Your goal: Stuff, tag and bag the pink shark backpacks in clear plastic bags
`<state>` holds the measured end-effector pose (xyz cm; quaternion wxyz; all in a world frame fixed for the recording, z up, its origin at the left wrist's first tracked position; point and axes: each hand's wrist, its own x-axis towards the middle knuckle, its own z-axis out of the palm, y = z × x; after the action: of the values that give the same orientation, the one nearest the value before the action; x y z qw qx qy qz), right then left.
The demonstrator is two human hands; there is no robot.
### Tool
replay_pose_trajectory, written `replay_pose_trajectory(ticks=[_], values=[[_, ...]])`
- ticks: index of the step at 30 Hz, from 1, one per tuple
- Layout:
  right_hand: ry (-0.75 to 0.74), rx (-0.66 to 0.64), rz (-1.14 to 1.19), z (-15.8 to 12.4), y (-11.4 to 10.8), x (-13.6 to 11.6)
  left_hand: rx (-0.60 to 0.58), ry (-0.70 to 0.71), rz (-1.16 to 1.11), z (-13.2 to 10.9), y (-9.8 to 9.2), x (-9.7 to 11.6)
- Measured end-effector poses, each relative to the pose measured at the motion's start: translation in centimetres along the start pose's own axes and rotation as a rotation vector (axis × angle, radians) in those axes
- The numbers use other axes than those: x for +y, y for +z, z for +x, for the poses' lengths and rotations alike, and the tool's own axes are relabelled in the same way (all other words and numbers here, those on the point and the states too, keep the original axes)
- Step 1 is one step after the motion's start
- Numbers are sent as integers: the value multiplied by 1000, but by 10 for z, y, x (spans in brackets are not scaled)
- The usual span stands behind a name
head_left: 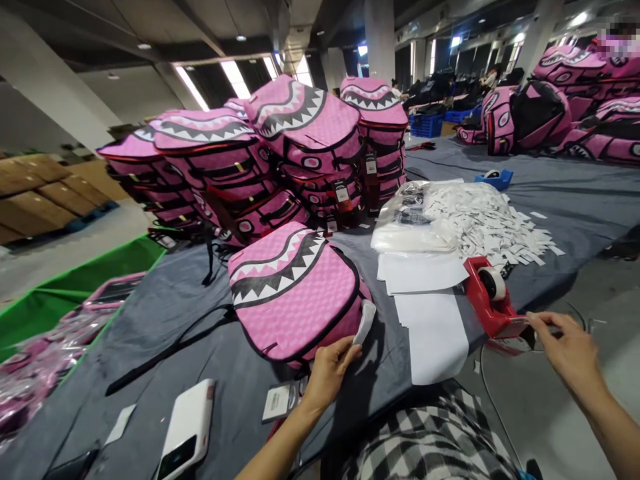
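A pink backpack [295,300] with a black-and-white shark-mouth print lies on the grey table cover. At its lower right side my left hand [330,373] is closed, pinching a folded white slip [366,321], which looks like paper or thin wrapping. My right hand [570,347] is at the front lip of a red tape dispenser [495,313], thumb and forefinger pinched on the tape end at the cutter. The clear tape itself is hard to make out. A tag with a barcode label [278,403] lies beside my left wrist.
Stacked pink backpacks [310,147] stand behind. White sheets [433,333], a plastic bag [413,220] and a heap of small white labels [485,220] lie to the right. A white handheld device [187,427] is front left; a green-lined bin [100,267] stands left. A blue tape dispenser [495,177] sits farther back.
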<state>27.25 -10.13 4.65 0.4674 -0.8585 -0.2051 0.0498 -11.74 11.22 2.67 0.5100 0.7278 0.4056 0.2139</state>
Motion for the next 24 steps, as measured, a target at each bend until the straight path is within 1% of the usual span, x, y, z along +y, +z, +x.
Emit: replay_pose_trajectory(ticks=[2,3,4,6,8,10,12,13,15,17,20,24], values=[[186,-6,201,-17,1,8,-3,13,14,0,0,-2],[278,-37,320,-26,6,12,-3,18,21,1,1,-2],[344,-93,428,-37,15,14,-3,20,27,2,1,-2],[395,-240,554,-61,39,12,-3,11,26,2,0,1],[410,-453,633,-89,69,-3,-16,0,20,1,0,7],[407,-730,717,-116,99,-28,-45,-1,31,0,-2,15],[322,-986,780,-137,126,-54,-85,-9,23,-2,-5,22],[252,-1067,789,-143,138,-65,-102,-18,-1,-2,-6,24],[112,-1132,775,-150,161,-81,-120,-29,-63,-3,-8,27],[32,-1158,752,-153,182,-89,-116,-24,-80,-4,-9,28],[-5,-1168,726,-156,204,-92,-68,-3,-4,-4,-5,25],[14,-1164,692,-163,217,-91,54,34,94,-3,1,22]])
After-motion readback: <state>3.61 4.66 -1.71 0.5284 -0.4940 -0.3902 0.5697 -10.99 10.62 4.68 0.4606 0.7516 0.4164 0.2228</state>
